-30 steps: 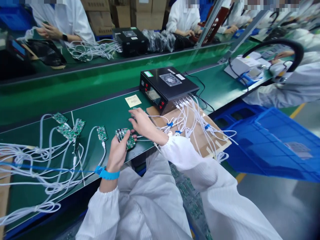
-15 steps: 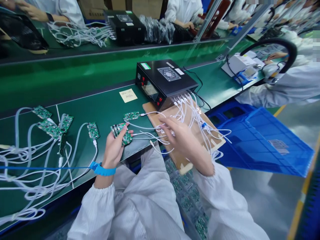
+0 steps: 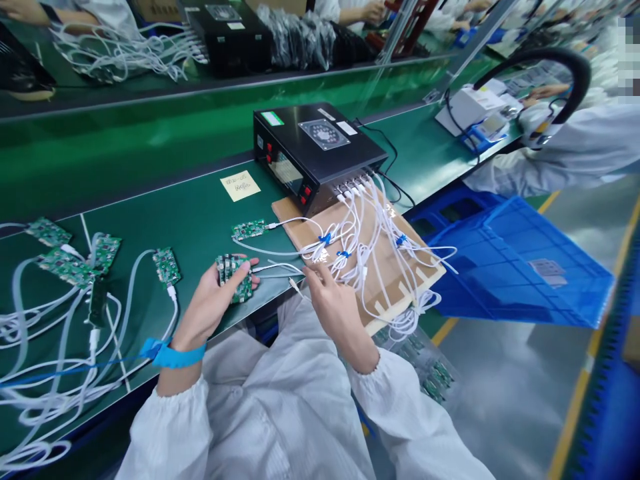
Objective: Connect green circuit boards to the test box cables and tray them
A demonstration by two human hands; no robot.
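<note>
My left hand [image 3: 211,297], with a blue wrist strap [image 3: 175,355] below it, is closed around a small stack of green circuit boards [image 3: 234,277] over the front of the bench. White cables run from the boards' right side toward my right hand [image 3: 334,303]. Its fingers are pinched on a white cable [image 3: 283,268] at the edge of the cardboard. A loose cable plug [image 3: 294,285] hangs just below the fingertips. Behind the stack lies a single circuit board [image 3: 250,229] with a white cable plugged into its right end.
A black box [image 3: 320,150] with cables in its side stands on cardboard [image 3: 295,223]. Cabled circuit boards [image 3: 166,265] lie at left, near a yellow note [image 3: 241,185]. A blue bin [image 3: 520,267] is at right. Other people work behind and at right.
My right hand has come lower and left, its fingers closing on a cable near the boards. My left hand still holds the stack. The whole view has shifted slightly.
</note>
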